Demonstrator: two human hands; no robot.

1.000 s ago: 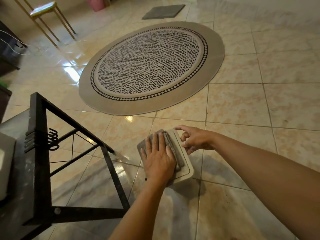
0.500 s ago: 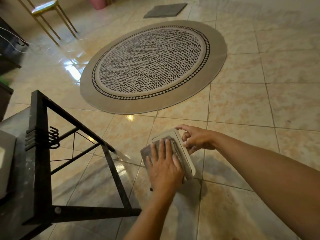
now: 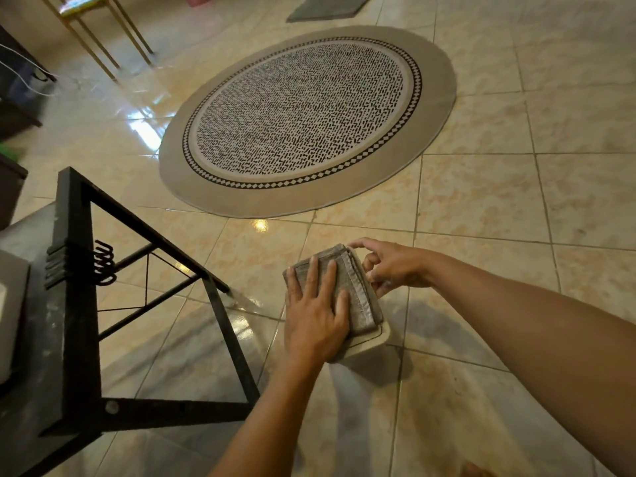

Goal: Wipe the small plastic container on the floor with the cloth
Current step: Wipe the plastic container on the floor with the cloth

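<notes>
The small plastic container (image 3: 373,340) is set on the tiled floor (image 3: 481,208), just in front of the round patterned rug (image 3: 306,115) and to the right of the black metal frame (image 3: 144,304). Only its pale near-right corner and a sliver of its far edge are seen; the rest is covered by the folded grey cloth (image 3: 354,290) and the hands. The left hand (image 3: 315,315) is laid flat on the cloth, fingers spread and extended, pressing it down rather than gripping it. The right hand (image 3: 389,266) is placed at the container's far right side, fingers curled loosely against its edge; the fingertips are partly hidden behind the cloth, so whether the edge is actually clasped cannot be told. The container's depth and any contents are hidden. At the left margin a dark desk (image 3: 31,339) surface is cut off by the picture's edge, with a pale object on it only partly seen. A gold-legged stool (image 3: 103,36) and a grey mat (image 3: 327,6) are cropped at the top.
</notes>
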